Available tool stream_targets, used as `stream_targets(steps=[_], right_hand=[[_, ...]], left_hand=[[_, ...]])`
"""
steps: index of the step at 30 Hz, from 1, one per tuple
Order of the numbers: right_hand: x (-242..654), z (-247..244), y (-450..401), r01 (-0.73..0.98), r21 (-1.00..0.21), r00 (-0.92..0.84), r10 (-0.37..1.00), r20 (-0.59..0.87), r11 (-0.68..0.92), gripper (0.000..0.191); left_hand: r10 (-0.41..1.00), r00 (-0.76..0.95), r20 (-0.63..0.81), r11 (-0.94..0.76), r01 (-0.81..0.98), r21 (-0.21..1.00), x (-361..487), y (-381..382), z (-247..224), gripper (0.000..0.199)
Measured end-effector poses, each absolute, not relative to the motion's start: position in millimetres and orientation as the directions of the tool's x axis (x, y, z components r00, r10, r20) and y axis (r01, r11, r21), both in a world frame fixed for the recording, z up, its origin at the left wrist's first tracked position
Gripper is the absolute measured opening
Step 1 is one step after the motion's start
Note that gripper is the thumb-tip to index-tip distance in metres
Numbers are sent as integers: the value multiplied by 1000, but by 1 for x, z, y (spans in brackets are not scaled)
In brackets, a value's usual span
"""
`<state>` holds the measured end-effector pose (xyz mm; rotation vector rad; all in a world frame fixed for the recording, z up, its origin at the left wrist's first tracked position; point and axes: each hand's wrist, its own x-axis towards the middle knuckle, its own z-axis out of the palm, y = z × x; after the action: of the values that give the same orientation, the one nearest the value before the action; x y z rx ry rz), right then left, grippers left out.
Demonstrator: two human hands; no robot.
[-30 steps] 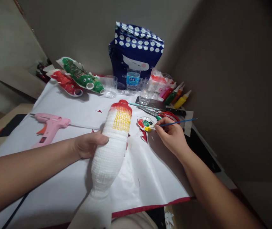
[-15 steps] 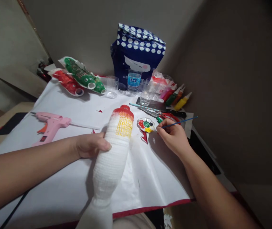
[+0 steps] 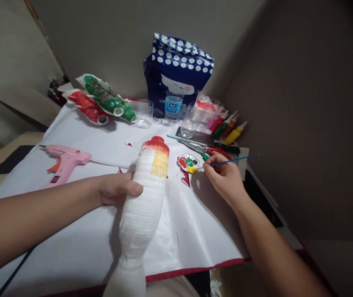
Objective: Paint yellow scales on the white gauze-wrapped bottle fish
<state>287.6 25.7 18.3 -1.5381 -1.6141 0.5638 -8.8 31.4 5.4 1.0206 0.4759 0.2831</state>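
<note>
My left hand (image 3: 119, 188) is wrapped round a bottle covered in white gauze (image 3: 145, 202), its thumb across the front. Red paint covers the bottle's neck and shoulder, with a yellow patch just below; the wrapped lower end narrows, then flares toward me. Between the fingers of my right hand (image 3: 224, 175) is a thin blue paintbrush (image 3: 236, 159). Its tip is at the yellow paint on a flower-shaped palette (image 3: 182, 158), which also holds red, green and black.
Left of the bottle lies a pink glue gun (image 3: 67, 159). Behind are a green fish craft (image 3: 105, 97), a red one (image 3: 85, 108), clear cups (image 3: 144, 113), a water bottle (image 3: 173, 107) and a blue bag (image 3: 179, 62). Scissors (image 3: 195, 147) and paint bottles (image 3: 234, 134) stand or lie rightward.
The bottle's painted top has shifted slightly left in my left hand. My right hand stays by the palette, with the brush tip now on the yellow paint.
</note>
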Motion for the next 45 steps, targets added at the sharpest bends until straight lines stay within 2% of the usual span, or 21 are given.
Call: stream_targets(steps=[8, 17, 22, 27, 32, 35, 38, 40, 45], right_hand=[[288, 19, 28, 596, -789, 80, 967, 241, 147, 10], [287, 23, 23, 553, -815, 165, 936, 310, 173, 12], [282, 26, 19, 461, -864, 199, 926, 322, 202, 15], [258, 61, -22, 321, -893, 140, 917, 373, 315, 13], [221, 90, -62, 416, -759, -25, 841, 541, 501, 9], [201, 85, -64, 303, -806, 38, 838, 544, 509, 13], [185, 72, -60, 123, -886, 89, 884, 459, 448, 11], [178, 62, -58, 63, -899, 95, 894, 438, 434, 11], [177, 45, -61, 155, -841, 63, 844, 532, 519, 15]], left_hand=[[427, 873, -235, 513, -20, 858, -10, 32, 5, 79], [387, 913, -128, 575, -131, 807, -12, 34, -6, 59], [428, 899, -95, 544, -173, 821, -10, 31, -3, 47], [464, 883, -73, 522, -207, 828, -7, 28, 1, 47], [452, 886, -103, 554, -189, 811, -5, 26, 4, 54], [480, 873, -92, 535, -207, 819, -3, 25, 5, 53], [492, 870, -30, 493, -250, 833, 0, 24, 6, 54], [497, 867, 22, 463, -287, 839, 3, 23, 7, 52], [534, 841, 80, 414, -343, 843, 5, 22, 10, 46]])
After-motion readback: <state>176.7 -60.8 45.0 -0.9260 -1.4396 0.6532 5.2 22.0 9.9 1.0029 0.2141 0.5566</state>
